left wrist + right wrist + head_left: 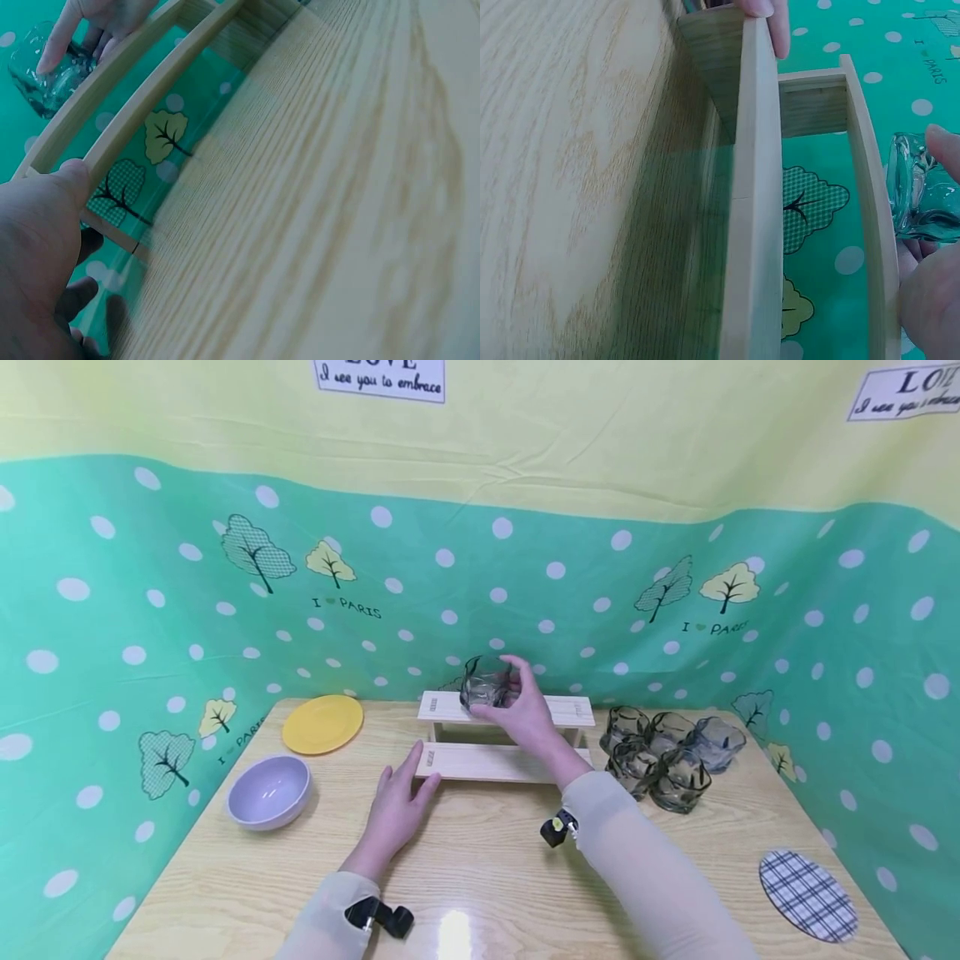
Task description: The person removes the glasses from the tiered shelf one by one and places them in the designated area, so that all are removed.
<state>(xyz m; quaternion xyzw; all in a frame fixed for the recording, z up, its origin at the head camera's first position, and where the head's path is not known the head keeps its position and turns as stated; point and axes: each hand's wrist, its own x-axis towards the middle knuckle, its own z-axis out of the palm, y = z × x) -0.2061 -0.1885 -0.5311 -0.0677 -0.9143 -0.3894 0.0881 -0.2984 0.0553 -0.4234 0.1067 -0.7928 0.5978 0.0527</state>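
A two-tier wooden shelf [501,763] stands near the back edge of the table. My right hand [527,714] grips a dark, clear glass tumbler [482,683] by its side, at the upper tier left of its middle. In the right wrist view the tumbler [921,187] is right at the upper plank [874,202]; I cannot tell whether its base bears on it. My left hand [395,806] holds the left end of the lower tier between thumb and forefinger. The left wrist view shows that thumb [73,178] on the plank's front edge, the other fingers loosely bent below.
Several similar glass tumblers [681,781] stand grouped right of the shelf. A yellow plate [322,724] and a lilac bowl [270,793] lie to the left. At the front right is a checked round mat [807,895]. Patterned cloth [480,568] hangs behind and beside the table.
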